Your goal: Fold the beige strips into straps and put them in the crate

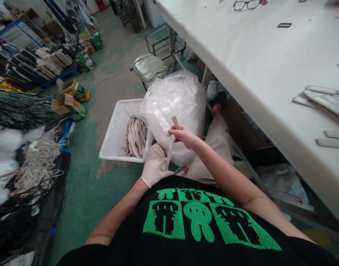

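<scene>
Worn green floor (83, 177) — right hand (186, 136) pinches a flat, blunt-ended taupe strip (175, 122).

A small flat strip (176, 123), grey-brown with a blunt end, is held up at a slant in front of the big clear bag (183, 92). Beside it is a long, thin, see-through plastic piece (162, 120). Its top leans left in front of the bag. Lower down, it bends softly by the bag's near left side.
</scene>
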`<state>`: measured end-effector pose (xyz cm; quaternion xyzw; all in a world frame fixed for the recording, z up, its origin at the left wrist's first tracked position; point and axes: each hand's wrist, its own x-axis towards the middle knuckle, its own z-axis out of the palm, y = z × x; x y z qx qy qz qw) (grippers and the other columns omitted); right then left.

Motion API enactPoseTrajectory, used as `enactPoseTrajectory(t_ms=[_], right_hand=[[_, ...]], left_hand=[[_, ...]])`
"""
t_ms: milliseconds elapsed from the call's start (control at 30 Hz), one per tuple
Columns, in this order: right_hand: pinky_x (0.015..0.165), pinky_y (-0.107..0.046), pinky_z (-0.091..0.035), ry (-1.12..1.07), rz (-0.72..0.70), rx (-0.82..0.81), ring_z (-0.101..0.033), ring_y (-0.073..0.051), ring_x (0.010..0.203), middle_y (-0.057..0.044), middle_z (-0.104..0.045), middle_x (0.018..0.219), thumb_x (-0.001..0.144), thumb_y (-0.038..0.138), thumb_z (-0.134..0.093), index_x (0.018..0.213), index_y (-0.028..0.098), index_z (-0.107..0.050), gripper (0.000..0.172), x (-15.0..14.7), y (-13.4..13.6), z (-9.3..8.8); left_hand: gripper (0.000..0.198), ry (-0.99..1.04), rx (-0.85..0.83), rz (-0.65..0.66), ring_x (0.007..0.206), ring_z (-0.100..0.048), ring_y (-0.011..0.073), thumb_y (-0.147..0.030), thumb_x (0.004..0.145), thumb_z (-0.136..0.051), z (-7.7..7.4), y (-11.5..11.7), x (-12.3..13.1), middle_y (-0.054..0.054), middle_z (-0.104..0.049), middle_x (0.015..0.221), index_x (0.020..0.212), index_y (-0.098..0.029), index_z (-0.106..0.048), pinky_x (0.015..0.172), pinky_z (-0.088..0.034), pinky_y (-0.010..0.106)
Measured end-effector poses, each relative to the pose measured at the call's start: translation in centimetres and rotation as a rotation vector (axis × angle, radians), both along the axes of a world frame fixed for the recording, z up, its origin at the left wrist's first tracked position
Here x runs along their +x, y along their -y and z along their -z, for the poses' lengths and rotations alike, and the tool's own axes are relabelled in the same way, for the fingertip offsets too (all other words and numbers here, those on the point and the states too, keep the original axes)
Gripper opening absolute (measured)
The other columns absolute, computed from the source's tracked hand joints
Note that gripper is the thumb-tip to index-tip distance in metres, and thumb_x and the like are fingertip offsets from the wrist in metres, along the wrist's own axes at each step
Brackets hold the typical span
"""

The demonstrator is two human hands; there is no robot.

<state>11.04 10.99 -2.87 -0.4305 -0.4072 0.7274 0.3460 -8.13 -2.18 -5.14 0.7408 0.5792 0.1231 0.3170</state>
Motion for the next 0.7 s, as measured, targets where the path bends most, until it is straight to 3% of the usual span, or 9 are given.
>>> enactPoseTrajectory(t_ms=[133,233,333,533,700], right_hand=[[0.049,-0.021,-0.049,-0.069,-0.094,0.101,-0.054,-0.011,0.061,-0.001,-0.07,0.076,0.065,0.033,-0.074,0.079,0.019,-0.066,0.021,0.3,0.3,-0.1],[0.048,-0.021,-0.05,-0.097,-0.099,0.135,-0.06,-0.014,0.066,-0.001,-0.071,0.076,0.065,0.032,-0.074,0.078,0.019,-0.066,0.02,0.1,0.4,0.1],[0.047,-0.022,-0.051,-0.095,-0.092,0.166,-0.058,-0.011,0.055,0.001,-0.067,0.069,0.065,0.032,-0.074,0.079,0.018,-0.067,0.021,0.1,0.1,0.4],[0.049,-0.024,-0.053,-0.053,-0.108,0.256,-0.058,-0.011,0.054,0.003,-0.064,0.067,0.067,0.028,-0.072,0.081,0.017,-0.07,0.018,0.5,0.0,0.1],[0.049,-0.022,-0.051,0.013,-0.046,0.227,-0.06,-0.012,0.062,0.002,-0.064,0.07,0.069,0.026,-0.071,0.078,0.018,-0.069,0.012,0.2,0.2,-0.4]], left_hand=[[0.064,0.297,-0.021,-0.168,0.129,-0.056,0.0316,-0.058,0.083,-0.066,-1.5,-2.8,-0.2,0.015,-0.064,0.138,0.132,-0.017,-0.065,0.115,-0.038,0.048],[0.056,0.555,-0.136,-0.256,0.116,-0.065,0.0293,-0.058,0.083,-0.066,-2.3,-4.9,0.9,0.012,-0.073,0.122,0.117,-0.015,-0.074,0.108,-0.045,0.042],[0.048,0.735,-0.245,-0.325,0.1,-0.07,0.0274,-0.054,0.074,-0.076,-2.5,-6.1,2.3,0.01,-0.078,0.103,0.1,-0.014,-0.079,0.101,-0.05,0.04],[0.037,0.819,-0.257,-0.464,0.082,-0.069,0.0212,-0.043,0.061,-0.087,-1.4,-6.7,3.6,0.006,-0.076,0.082,0.081,-0.014,-0.076,0.088,-0.052,0.034],[0.031,0.78,-0.199,-0.457,0.077,-0.066,0.0161,-0.038,0.066,-0.084,-0.4,-6.7,3.5,0.0,-0.072,0.078,0.083,-0.015,-0.072,0.083,-0.051,0.03]])
